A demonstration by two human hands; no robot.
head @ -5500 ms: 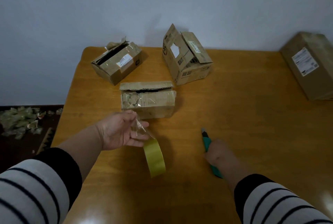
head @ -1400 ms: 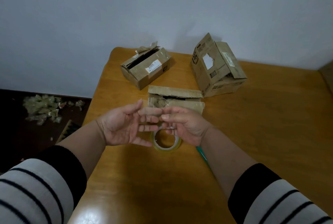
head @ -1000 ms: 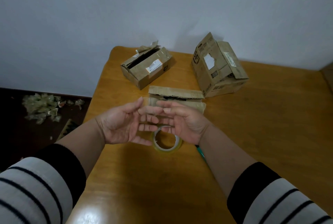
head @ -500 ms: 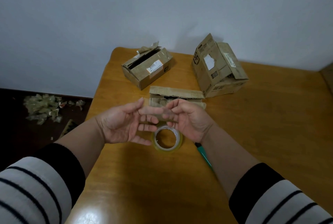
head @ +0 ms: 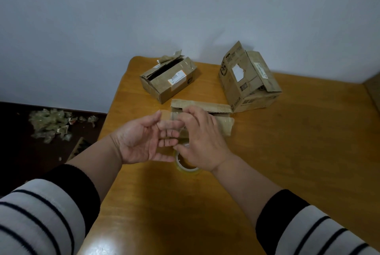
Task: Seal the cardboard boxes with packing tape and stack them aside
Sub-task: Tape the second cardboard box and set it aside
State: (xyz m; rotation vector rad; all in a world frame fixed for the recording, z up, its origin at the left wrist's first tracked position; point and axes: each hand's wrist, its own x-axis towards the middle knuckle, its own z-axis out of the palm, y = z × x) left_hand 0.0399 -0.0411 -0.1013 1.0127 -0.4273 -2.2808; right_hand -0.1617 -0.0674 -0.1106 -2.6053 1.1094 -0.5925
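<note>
- A strip of clear packing tape [head: 171,125] is stretched between the two hands, just above the surface and in front of the low brown cardboard box [head: 213,114] whose top flap stands ajar.
- The left hand [head: 141,139] is palm up, fingers nearly straight and spread; the tape lies against its fingertips — whether the thumb pins it I cannot tell.
- The right hand [head: 202,141] shows its back, fingers curled inward at the tape's other end in a narrow grip, seemingly pinching it.
- The yellowish roll of clear tape [head: 188,167] lies flat on the wooden surface [head: 298,152] directly under the right hand, partly hidden by it.
- Behind, a small open cardboard box with a white label [head: 168,79] sits far left — a larger tilted cardboard box with loose flaps [head: 246,79] far right.
- Crumpled tape scraps [head: 51,123] litter the dark floor to the left.
</note>
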